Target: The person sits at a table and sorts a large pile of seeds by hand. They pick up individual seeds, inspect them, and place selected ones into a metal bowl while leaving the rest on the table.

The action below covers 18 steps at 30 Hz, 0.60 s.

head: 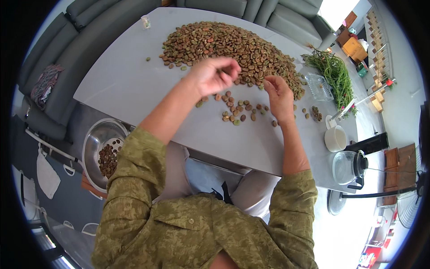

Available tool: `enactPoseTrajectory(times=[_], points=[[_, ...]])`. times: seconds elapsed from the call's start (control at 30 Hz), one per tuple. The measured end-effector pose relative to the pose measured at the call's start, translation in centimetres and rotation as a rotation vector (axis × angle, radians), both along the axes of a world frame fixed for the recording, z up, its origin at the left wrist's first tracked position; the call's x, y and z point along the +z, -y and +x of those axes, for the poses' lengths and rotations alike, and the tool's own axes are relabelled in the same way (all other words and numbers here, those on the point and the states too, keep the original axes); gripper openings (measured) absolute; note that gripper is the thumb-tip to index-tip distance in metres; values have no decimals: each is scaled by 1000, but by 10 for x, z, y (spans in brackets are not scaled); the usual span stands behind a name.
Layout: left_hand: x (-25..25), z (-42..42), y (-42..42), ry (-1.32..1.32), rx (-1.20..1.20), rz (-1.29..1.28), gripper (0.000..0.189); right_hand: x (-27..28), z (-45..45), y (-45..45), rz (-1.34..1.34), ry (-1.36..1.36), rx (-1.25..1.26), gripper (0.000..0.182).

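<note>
A big heap of brown and greenish dried beans [221, 40] covers the far middle of the grey table [134, 74]. My left hand [216, 74] is over the near edge of the heap, its fingers curled; whether a bean is inside them cannot be seen. To its right, my right hand [278, 95] is at the heap's near right edge with thumb and fingertips close together, and what lies between them is hidden. Several loose beans [239, 108] are scattered on the table between and below the hands. A steel basin [90, 141] at the lower left holds more beans [108, 158].
Right of the heap are a clear glass tray [319, 87], green leafy stems [336, 74], a white cup [335, 138] and a glass pot [344, 167]. A small clear jar [145, 22] stands at the far left. Grey sofas [84, 43] border the table; a fan [408, 205] is at right.
</note>
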<state>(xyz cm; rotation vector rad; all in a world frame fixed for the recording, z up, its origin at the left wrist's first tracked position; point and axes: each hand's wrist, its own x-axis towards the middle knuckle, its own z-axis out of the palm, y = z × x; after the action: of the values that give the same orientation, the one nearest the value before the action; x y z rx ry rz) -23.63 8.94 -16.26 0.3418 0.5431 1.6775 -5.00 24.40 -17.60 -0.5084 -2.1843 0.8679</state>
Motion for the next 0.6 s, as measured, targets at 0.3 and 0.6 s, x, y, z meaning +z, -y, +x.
enactPoseTrajectory(times=[0.3, 0.6], points=[[-38, -86, 280, -374, 973, -239, 11, -10, 13, -18, -131, 69, -45, 18], [-172, -67, 417, -884, 1341, -1294, 35, -3, 9, -8, -98, 196, -33, 21]])
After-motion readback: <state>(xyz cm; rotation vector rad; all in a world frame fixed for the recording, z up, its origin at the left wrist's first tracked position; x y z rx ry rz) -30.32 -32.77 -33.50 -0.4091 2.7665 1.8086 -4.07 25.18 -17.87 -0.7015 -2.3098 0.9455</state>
